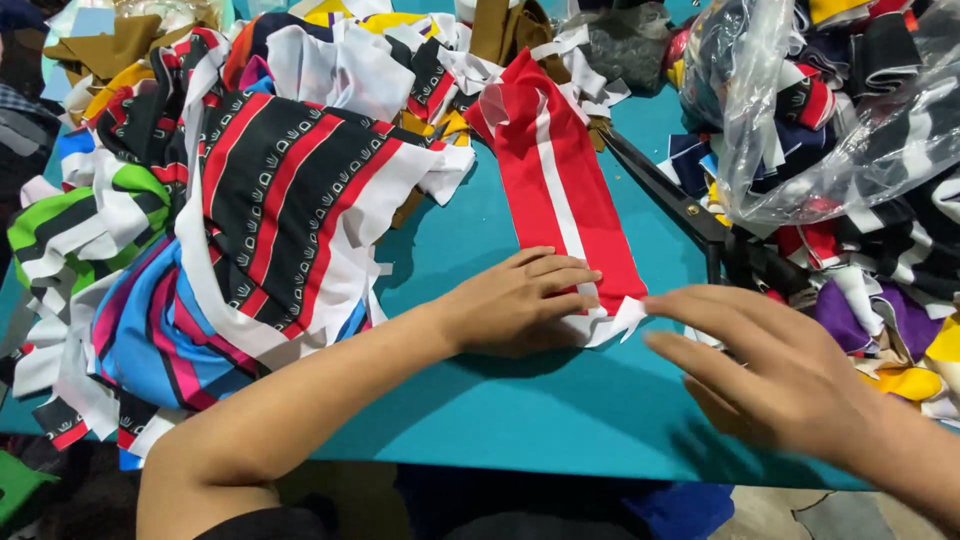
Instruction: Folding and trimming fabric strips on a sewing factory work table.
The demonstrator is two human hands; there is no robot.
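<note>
At far left, a heap of striped black, red and white fabric pieces point(280, 190) sits on the teal table point(520, 410). Your left hand point(520, 300) lies flat, fingers together, pressing the near end of the long red fabric strip with a white stripe point(560, 180). The strip's long axis runs away from you, tilted slightly left. Your right hand point(770, 370), fingers extended and slightly spread, touches the strip's white corner; black scissors point(690, 210) lie just beyond.

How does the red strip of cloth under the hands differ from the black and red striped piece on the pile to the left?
The red strip is narrow, with one white stripe along it; the black and red piece is broad, with several stripes and small white marks on the black ones. The red strip lies flat on the teal table under the left hand; the black and red piece is draped over a heap. Both have white edging.
</note>
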